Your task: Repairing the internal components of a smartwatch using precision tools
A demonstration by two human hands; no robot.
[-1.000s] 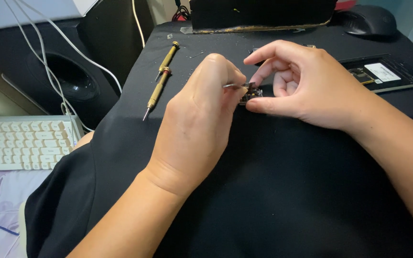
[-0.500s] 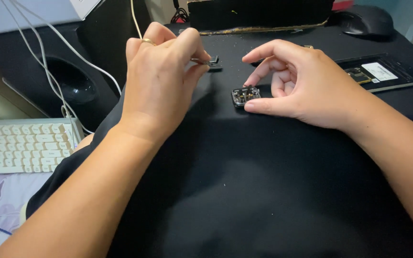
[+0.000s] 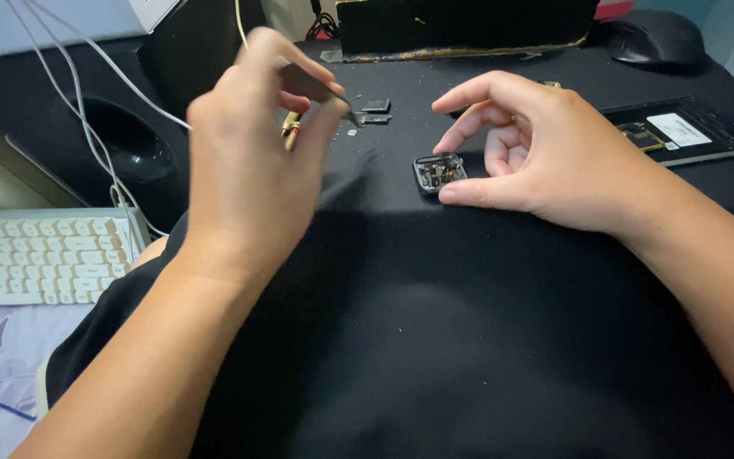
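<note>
My right hand (image 3: 545,153) rests on the black cloth (image 3: 469,340) with thumb and forefinger around a small square open watch case (image 3: 437,172), steadying it. My left hand (image 3: 256,153) is raised above the cloth to the left of the case, fingers pinched on thin metal tweezers (image 3: 333,95) whose tip points toward two small dark parts (image 3: 374,112) lying on the cloth. A brass-handled screwdriver (image 3: 290,129) lies partly hidden behind the left hand.
An opened phone (image 3: 681,132) lies at the right. A black mouse (image 3: 652,38) sits at the back right, a black box (image 3: 469,25) at the back. A white keyboard (image 3: 36,255) is at the left, with white cables (image 3: 95,136) and a dark speaker (image 3: 129,144).
My left hand lifted the tweezers away from the watch case, moved up and left to the small parts, and now hovers slightly lower. The right hand has stayed on the case.
</note>
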